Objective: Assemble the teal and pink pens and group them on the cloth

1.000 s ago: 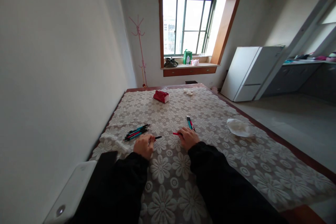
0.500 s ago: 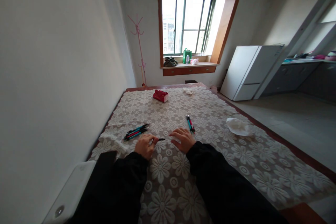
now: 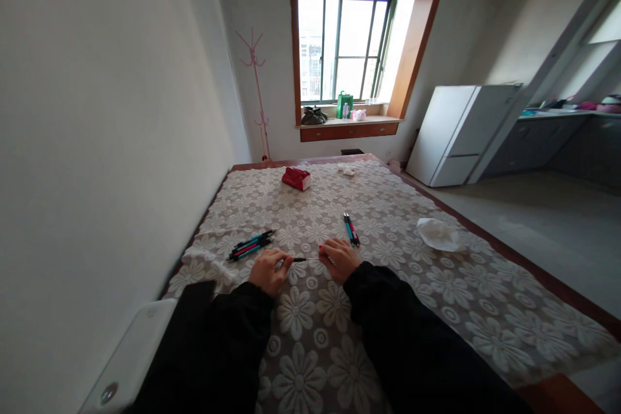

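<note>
On the lace tablecloth [image 3: 320, 337], my left hand [image 3: 270, 272] pinches a short black pen piece [image 3: 299, 260] that points right. A thin pale rod, apparently a pen refill [image 3: 312, 259], runs from its tip to my right hand [image 3: 339, 260]. The right fingers are closed at the rod's other end, and a small red bit shows above their tips; what it belongs to is hidden. Beyond my left hand lies a bunch of pens [image 3: 251, 246], black, teal and red. Two more pens [image 3: 350, 229], teal and red with black ends, lie just past my right hand.
A red tissue pack [image 3: 295, 178] lies toward the far end of the table. Crumpled white tissue [image 3: 439, 235] is at the right, with a smaller white scrap [image 3: 346, 171] farther off. A white device [image 3: 133, 352] with a dark part stands at the near left, by the wall.
My right fingers have closed from a spread pose, and a red bit now shows at their tips. The pale rod between the hands has become visible. My left hand stays put.
</note>
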{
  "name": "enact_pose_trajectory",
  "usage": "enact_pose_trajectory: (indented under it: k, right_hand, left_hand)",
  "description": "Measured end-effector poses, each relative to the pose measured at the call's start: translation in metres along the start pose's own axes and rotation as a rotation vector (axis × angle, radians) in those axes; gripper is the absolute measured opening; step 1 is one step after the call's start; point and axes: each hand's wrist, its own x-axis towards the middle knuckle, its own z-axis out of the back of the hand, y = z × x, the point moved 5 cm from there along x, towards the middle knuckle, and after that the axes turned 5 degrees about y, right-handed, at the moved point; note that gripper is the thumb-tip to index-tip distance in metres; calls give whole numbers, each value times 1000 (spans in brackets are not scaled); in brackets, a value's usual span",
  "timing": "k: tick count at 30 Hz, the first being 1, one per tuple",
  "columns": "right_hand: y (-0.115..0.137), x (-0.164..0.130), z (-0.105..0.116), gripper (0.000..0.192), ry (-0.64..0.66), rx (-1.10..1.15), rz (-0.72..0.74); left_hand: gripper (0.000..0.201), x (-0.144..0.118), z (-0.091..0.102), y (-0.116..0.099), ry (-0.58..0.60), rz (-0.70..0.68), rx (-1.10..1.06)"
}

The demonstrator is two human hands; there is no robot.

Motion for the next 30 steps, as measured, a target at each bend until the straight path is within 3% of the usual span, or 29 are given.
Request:
enact_pose_trajectory:
  k: [6,10,20,30]
  right_hand:
    - [-12,1,0,8,15,-54,-97]
    - [-11,0,-4,6,45,-55,-68]
    - [-3,0,-11,3,83,-36,31]
    - [5,1,-11,2,87,-42,75]
  left_hand:
    - [23,-1,3,8,-51,130,70]
    - [22,-2,6,10,-75,161,110]
    - [17,-2,-2,-4,73,-16,81]
    - [25,-2,-8,-7,175,-98,46]
